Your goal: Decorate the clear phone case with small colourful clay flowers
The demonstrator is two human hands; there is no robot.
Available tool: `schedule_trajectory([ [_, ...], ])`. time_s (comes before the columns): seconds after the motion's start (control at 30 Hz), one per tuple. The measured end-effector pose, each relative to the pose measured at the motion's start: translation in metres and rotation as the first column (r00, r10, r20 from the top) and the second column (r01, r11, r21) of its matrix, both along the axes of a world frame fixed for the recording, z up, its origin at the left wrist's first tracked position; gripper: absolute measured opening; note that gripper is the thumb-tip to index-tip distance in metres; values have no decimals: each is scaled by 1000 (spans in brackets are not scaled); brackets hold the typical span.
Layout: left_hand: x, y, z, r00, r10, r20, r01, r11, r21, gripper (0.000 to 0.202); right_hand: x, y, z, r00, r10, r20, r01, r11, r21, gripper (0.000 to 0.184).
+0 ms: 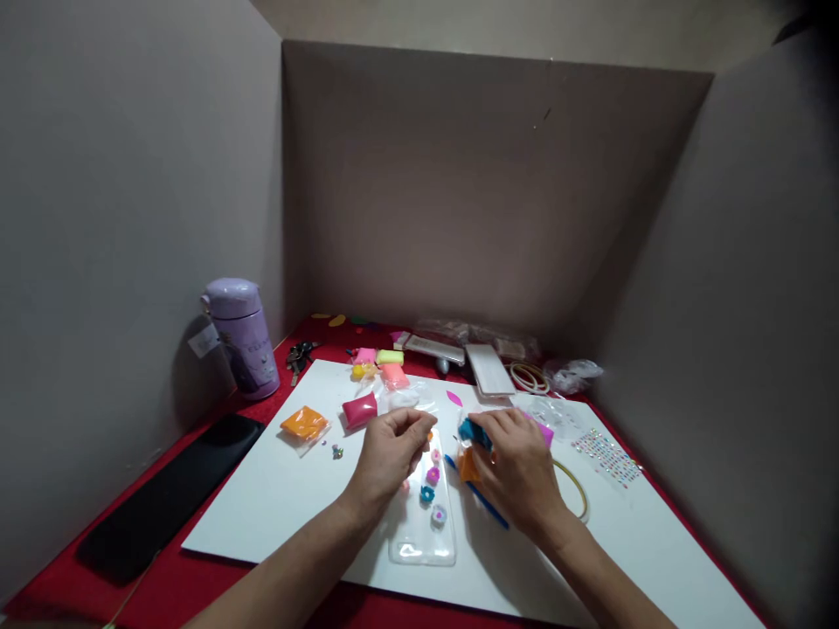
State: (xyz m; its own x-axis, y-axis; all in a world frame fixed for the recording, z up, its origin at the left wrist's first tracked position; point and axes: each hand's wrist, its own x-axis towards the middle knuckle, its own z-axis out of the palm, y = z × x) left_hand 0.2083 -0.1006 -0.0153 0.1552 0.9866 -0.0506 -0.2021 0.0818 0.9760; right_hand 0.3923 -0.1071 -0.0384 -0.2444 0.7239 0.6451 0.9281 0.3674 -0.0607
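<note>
My left hand [391, 454] hovers over the top of a clear phone case [424, 524], its fingers curled and pinched on something too small to name. Several small clay flowers [433, 476] sit on the case. My right hand [515, 467] is closed around a packet of blue clay [473, 431], with a bit of orange clay [468, 466] below its fingers. A blue stick [488, 507] lies under that hand. All rest on a white board [275, 498].
Packets of clay lie on the board: orange [304, 423], dark pink [360, 410], pink, yellow and green further back. A purple flask [244, 336] and a black case [163, 502] sit to the left, a gem sticker sheet [608, 456] and hoops to the right. Grey walls surround the red table.
</note>
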Motion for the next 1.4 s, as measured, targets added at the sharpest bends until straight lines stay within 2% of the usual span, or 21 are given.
schedule_trajectory([
  [0.17,-5,8,-6,994,93,54,-94,995,15,38,-22,17,12,989,-66,130,78,993,-93,10],
  [0.3,-8,9,-5,987,142,81,-145,989,38,34,-38,36,10,973,-127,191,150,982,-117,8],
  [0.37,-8,9,-4,987,137,86,-141,989,44,33,-42,44,6,966,-161,202,188,975,-120,7],
  [0.47,-8,12,-5,990,102,92,-107,993,40,43,-46,53,-1,957,-204,205,233,964,-130,8],
  [0.6,-7,13,-10,994,39,105,-38,999,-6,53,-44,57,-5,961,-207,184,236,960,-148,6],
  [0.7,-5,10,-13,991,-44,129,52,997,-60,55,-40,48,-3,978,-148,147,168,976,-137,4],
  [0.83,-2,7,-16,974,-157,160,181,973,-143,58,-34,25,2,998,-9,59,14,996,-83,9],
  [0.97,0,8,-19,959,-211,188,244,954,-172,57,-29,2,-2,991,123,-54,-122,992,19,12],
  [1.07,0,10,-18,958,-204,203,238,958,-158,52,-24,-7,-10,975,180,-131,-164,979,121,13],
  [1.2,-4,15,-18,964,-130,231,161,980,-118,46,-15,-13,-17,935,262,-238,-194,942,273,16],
  [1.3,-7,19,-21,965,-104,242,131,987,-98,44,-13,-14,-18,921,292,-257,-208,928,311,20],
  [1.4,-6,20,-24,966,-130,224,153,984,-90,44,-15,-16,-19,913,330,-240,-240,910,337,22],
])
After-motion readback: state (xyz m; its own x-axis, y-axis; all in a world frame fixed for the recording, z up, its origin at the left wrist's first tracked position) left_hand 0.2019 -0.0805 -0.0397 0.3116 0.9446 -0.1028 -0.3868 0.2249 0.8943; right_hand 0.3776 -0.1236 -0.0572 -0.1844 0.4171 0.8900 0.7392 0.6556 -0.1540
